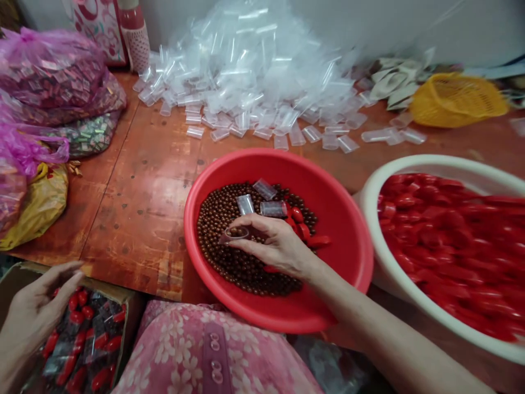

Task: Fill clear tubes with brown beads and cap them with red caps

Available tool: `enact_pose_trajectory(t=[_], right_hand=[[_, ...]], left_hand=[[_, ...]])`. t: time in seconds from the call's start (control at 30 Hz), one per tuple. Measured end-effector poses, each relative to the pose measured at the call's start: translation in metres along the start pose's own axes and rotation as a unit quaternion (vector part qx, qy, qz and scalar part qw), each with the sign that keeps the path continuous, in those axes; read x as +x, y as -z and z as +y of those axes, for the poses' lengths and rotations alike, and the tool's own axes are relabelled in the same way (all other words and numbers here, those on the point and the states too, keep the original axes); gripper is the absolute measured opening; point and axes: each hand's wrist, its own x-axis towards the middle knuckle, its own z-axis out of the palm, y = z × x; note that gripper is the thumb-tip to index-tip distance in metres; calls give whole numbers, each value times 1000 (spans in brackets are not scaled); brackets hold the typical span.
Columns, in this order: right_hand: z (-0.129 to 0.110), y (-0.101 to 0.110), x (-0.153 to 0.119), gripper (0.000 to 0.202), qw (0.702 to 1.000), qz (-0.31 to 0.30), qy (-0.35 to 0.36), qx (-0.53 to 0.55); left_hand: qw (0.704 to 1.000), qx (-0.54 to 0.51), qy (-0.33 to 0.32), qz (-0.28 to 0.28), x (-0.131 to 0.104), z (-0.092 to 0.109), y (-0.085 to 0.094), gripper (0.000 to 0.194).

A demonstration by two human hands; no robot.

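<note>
Beside the red basin (342,219), blurred caps (451,257), probably.

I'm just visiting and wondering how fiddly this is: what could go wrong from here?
The right hand pinches a clear tube by its sides; its wall looks thin, so a hard squeeze might bend it, or a slip might drop it among the brown beads.
Red pieces lie loose against those beads and could get scooped up with them.
The clear tubes behind are piled loosely, so a knock might scatter some.
</note>
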Motion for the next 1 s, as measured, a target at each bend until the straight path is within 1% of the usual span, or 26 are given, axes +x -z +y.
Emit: enact_pose_trajectory(t=[0.03,0.07,0.1,0.17,0.23,0.33,0.4,0.43,0.53,0.6,0.63,0.7,0.73,0.83,0.93,1.0], right_hand=[[-2,1,0,13,1000,18,15,-7],[-3,2,0,11,999,29,27,-14],[-3,2,0,11,999,36,33,-18],[-4,3,-1,11,998,50,29,-20],[-4,4,-1,14,997,67,25,-26],[-5,6,-1,23,995,92,32,-28],[-8,8,0,23,993,104,49,-29],[-9,10,0,22,992,102,61,-32],[-12,13,-1,22,990,115,75,-41],[-12,14,-3,24,989,126,60,-40],[-11,14,-4,24,991,122,50,-39],[-8,14,-6,28,993,108,30,-23],[-6,15,-7,32,994,105,20,-8],[-4,18,-8,40,994,103,0,28],[-8,23,-5,36,997,80,-1,25],[-12,25,-2,32,998,65,0,21]], left_hand=[[998,62,8,27,4,23,-11,20],[996,88,-6,19,8,44,-25,18],[996,74,-47,3,14,62,-41,18],[987,-8,-130,-97,27,87,-76,26],[964,-106,-176,-170,40,99,-113,36],[926,-197,-207,-247,56,105,-161,54],[904,-236,-203,-292,64,108,-184,59],[894,-253,-196,-313,68,110,-191,60],[869,-278,-177,-369,76,118,-203,61],[868,-258,-184,-381,79,124,-204,61],[872,-243,-192,-380,81,126,-204,59],[872,-226,-201,-384,82,128,-205,52],[867,-231,-197,-396,83,129,-205,47],[849,-260,-164,-430,84,127,-207,39],[852,-266,-121,-434,83,126,-208,41],[849,-273,-99,-442,82,127,-208,42]])
